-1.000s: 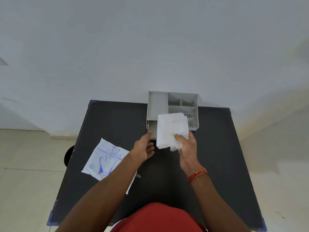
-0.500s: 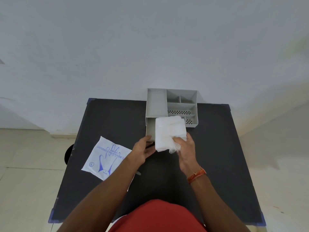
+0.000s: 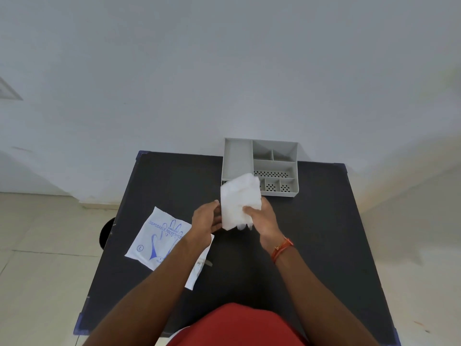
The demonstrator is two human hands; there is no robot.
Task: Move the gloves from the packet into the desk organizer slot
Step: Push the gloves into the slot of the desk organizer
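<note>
Gloves (image 3: pixel 239 201): a folded white stack of thin film, held in the air above the black table (image 3: pixel 324 221), just in front of the near edge of the grey desk organizer (image 3: pixel 237 156), whose near-left corner it hides. Judged very light, limp and slippery; the layers look likely to slide apart or fan out if gripped at one corner only. Best hold: pinch across the full thickness at the lower edge, second hand steadying the opposite side.

Right hand (image 3: pixel 263 218): fingers closed on the lower right part of the stack, thumb on the face toward the camera. Left hand (image 3: pixel 205 218): fingers loosely curled at the stack's left edge, thumb up beside it; actual contact cannot be told.

Packet (image 3: pixel 159 236): flat on the table at left, partly under the left forearm, apparently emptied.

Change against half a second earlier: the stack is tilted more, with its top leaning right, and sits slightly nearer the person; more of the organizer's perforated compartments are uncovered. Left hand has closed in to the stack's edge. Packet unmoved.
</note>
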